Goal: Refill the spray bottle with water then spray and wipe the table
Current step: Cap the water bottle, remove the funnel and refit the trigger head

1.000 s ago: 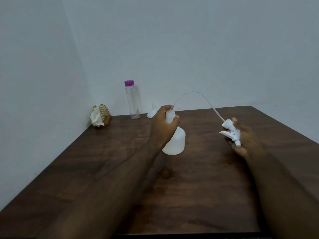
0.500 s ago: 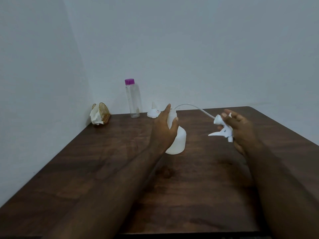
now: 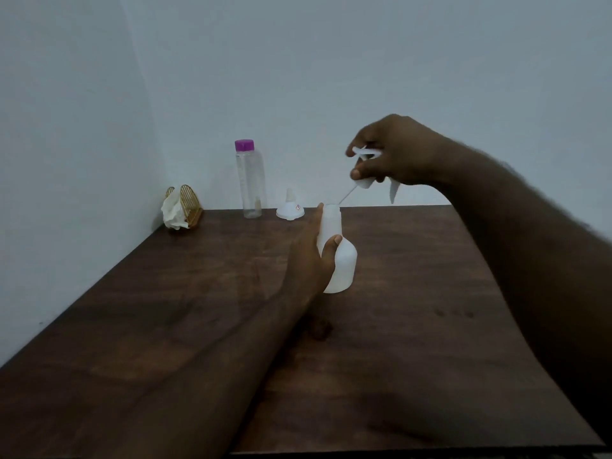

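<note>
Holding the spray bottle upright on the table, the left hand is wrapping its narrow neck, with the thumb curling across the near side and the fingers going round the far side. Directly above the spray bottle, the right hand is pinching the sprayer head between curled fingers and thumb, with the trigger hanging down. The thin tube is slanting from the head down to the spray bottle's open mouth; whether its tip is inside is too fine to tell.

By my judgement the person is working on the refill, handling the sprayer head at the open neck. One view is not telling me whether the tube is going in or coming out.

Behind the spray bottle and to its left, against the wall, the water bottle is standing with its purple cap on. The white funnel is sitting wide end down between the two. Much further left of the spray bottle, a gold holder is keeping a tissue for the wipe.

If the tube is coming out, the next move is calling for a straight lift until it clears the neck. If it is going in, the move is calling for a square seating and a twist, with the left hand bracing the spray bottle.
</note>
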The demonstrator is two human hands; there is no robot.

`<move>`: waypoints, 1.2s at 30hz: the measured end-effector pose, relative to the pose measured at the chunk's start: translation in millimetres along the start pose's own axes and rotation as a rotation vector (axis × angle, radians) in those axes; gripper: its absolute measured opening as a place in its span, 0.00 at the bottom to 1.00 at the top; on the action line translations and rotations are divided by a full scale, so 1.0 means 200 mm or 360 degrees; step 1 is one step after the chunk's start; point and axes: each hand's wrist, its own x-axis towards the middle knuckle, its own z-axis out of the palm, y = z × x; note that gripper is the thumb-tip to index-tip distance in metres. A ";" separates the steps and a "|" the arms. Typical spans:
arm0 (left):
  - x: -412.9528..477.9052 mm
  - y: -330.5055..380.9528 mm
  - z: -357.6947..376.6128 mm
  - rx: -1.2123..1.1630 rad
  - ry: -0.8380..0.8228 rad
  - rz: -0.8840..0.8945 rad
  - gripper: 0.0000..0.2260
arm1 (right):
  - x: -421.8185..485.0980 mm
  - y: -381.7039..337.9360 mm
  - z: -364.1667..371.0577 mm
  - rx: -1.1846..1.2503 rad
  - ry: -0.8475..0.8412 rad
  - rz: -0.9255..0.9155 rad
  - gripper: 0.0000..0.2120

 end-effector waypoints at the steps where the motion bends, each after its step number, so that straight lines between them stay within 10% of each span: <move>1: 0.00 -0.01 0.00 0.0013 -0.0030 -0.0015 0.29 | 0.04 -0.03 0.02 -0.0055 -0.0097 0.0001 0.13; 14: -0.01 -0.02 -0.04 -0.0057 -0.0109 -0.0223 0.25 | 0.31 -0.19 0.27 -0.0531 -0.0687 0.0093 0.15; 27: 0.01 0.02 -0.02 -0.0135 -0.0035 -0.0250 0.24 | 0.24 -0.27 0.35 -0.1112 -0.0678 -0.0036 0.21; 31: 0.01 0.00 -0.03 -0.0163 -0.0022 -0.0183 0.21 | 0.17 -0.26 0.29 -0.1185 -0.0282 -0.0139 0.27; 36: 0.02 -0.04 -0.03 -0.0270 0.0120 -0.0072 0.19 | -0.14 -0.26 0.37 -0.0046 0.0637 -0.0122 0.13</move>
